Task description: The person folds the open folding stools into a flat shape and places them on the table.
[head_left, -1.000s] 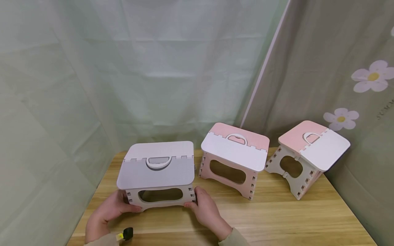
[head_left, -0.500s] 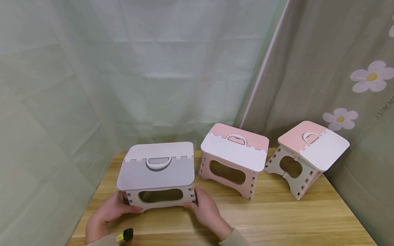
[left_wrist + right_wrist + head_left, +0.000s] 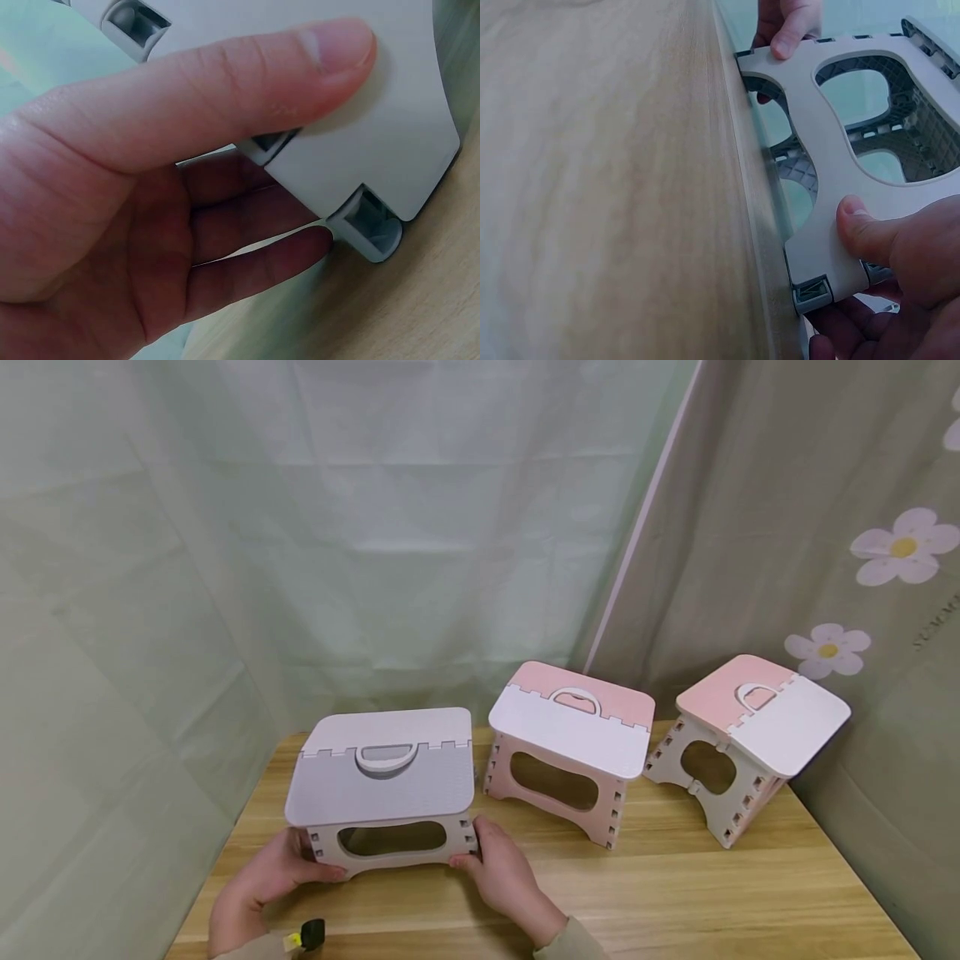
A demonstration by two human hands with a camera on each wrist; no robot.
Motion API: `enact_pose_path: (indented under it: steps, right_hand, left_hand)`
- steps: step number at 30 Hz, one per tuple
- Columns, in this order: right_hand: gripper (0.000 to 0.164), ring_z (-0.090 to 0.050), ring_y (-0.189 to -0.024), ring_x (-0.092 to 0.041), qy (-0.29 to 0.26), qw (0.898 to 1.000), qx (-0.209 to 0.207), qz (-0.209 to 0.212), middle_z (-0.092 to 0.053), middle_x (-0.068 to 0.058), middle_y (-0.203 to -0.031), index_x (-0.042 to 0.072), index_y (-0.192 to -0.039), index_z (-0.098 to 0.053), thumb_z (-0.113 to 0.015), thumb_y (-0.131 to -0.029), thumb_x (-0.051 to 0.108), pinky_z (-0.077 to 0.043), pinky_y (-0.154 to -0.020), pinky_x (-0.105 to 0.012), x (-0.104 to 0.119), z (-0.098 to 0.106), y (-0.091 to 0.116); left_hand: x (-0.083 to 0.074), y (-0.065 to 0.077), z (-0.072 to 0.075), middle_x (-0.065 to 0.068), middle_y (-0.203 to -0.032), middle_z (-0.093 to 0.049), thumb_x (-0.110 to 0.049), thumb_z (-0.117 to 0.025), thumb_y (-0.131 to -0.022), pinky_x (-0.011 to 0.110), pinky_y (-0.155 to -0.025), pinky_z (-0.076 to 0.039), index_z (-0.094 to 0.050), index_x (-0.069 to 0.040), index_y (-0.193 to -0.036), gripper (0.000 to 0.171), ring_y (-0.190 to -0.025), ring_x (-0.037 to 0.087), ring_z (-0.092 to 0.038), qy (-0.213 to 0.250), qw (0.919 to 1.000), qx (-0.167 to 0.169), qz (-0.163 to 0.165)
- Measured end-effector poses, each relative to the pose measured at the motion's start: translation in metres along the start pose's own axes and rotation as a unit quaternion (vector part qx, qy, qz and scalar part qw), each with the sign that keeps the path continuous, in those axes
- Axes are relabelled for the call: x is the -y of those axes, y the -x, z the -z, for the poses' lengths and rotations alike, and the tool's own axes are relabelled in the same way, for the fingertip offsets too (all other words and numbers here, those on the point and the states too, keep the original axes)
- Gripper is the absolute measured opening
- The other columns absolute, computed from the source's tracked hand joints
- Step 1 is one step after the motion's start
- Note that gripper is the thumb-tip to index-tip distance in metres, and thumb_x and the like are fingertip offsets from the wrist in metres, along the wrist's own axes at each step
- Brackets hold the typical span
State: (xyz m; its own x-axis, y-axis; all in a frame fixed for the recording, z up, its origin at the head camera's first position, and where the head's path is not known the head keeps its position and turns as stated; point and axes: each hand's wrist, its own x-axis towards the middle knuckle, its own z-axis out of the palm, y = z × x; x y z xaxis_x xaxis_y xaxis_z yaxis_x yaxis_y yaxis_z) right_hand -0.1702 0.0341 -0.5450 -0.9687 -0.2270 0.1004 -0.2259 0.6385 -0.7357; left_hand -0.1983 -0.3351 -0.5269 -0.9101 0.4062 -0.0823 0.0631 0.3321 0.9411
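A folding step stool (image 3: 330, 797) with a pale grey and white top stands unfolded at the left of the table, its curved carry handle lying on top. My left hand (image 3: 273, 870) grips its near left leg, the thumb on the front panel (image 3: 405, 112) and the other fingers behind the edge. At the near right leg my right hand (image 3: 504, 870) holds the same stool in a like way, thumb (image 3: 866, 232) on the panel by the oval cut-out. The fingers under and behind the legs are partly hidden. Both hands sit low, near the feet of the stool.
A pink and white folding stool (image 3: 570, 727) stands just right of the grey one, and another pink and white stool (image 3: 795, 727) is farther right, turned at an angle. The wooden table (image 3: 675, 893) backs onto pale curtains (image 3: 420, 568). A black-tipped strap (image 3: 312, 933) shows by the left sleeve.
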Motion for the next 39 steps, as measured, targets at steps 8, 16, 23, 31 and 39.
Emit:
enact_pose_path:
  steps: [8, 16, 23, 31, 39]
  right_hand:
    - [0.044, -0.061, -0.094, -0.014, -0.001, 1.0, 0.005, -0.007, -0.063, 0.004, -0.104, 0.011, -0.119, -0.062, -0.083, -0.093, 0.04, -0.051, -0.078, -0.04, -0.001, -0.0009, -0.0007]
    - [0.044, -0.062, -0.095, -0.015, -0.001, 1.0, 0.008, -0.006, -0.065, 0.004, -0.105, 0.012, -0.119, -0.063, -0.082, -0.093, 0.041, -0.051, -0.079, -0.04, -0.0006, -0.0003, -0.0011]
    - [0.044, -0.062, -0.095, -0.015, 0.006, 1.0, 0.006, -0.003, -0.065, 0.004, -0.105, 0.013, -0.119, -0.062, -0.082, -0.093, 0.043, -0.051, -0.078, -0.039, -0.0021, -0.0008, -0.0007]
    - [0.046, -0.063, -0.096, -0.016, 0.005, 1.0, 0.007, -0.002, -0.066, 0.003, -0.107, 0.013, -0.121, -0.063, -0.082, -0.093, 0.044, -0.052, -0.079, -0.04, -0.0028, 0.0002, -0.0012]
    - [0.045, -0.063, -0.094, -0.014, 0.0, 1.0, 0.007, -0.001, -0.066, 0.004, -0.105, 0.013, -0.121, -0.062, -0.082, -0.093, 0.043, -0.051, -0.078, -0.039, -0.0028, 0.0013, -0.001]
  left_hand:
    - [0.0003, 0.0003, -0.0004, 0.023, -0.128, -0.071, -0.006, -0.092, -0.084, 0.025, -0.09, -0.054, -0.059, 0.007, -0.135, 0.062, -0.108, 0.015, -0.069, -0.004, 1.0, -0.002, -0.002]
    - [-0.0001, 0.0004, 0.0001, 0.023, -0.129, -0.071, -0.007, -0.093, -0.084, 0.024, -0.09, -0.054, -0.058, 0.007, -0.136, 0.064, -0.109, 0.014, -0.069, -0.013, 0.9999, -0.004, -0.003]
    - [-0.0009, 0.0004, -0.0001, 0.023, -0.13, -0.071, -0.007, -0.092, -0.084, 0.025, -0.09, -0.054, -0.058, 0.007, -0.136, 0.064, -0.108, 0.016, -0.069, -0.011, 0.9999, -0.002, 0.004]
    - [-0.0011, 0.0003, -0.0003, 0.021, -0.129, -0.072, -0.008, -0.093, -0.084, 0.025, -0.09, -0.054, -0.059, 0.006, -0.135, 0.063, -0.109, 0.019, -0.069, -0.017, 0.9997, -0.005, 0.014]
    - [-0.0016, -0.0001, -0.0008, 0.02, -0.127, -0.073, -0.009, -0.093, -0.084, 0.025, -0.089, -0.054, -0.06, 0.006, -0.134, 0.062, -0.108, 0.02, -0.069, -0.026, 0.9995, -0.007, 0.016]
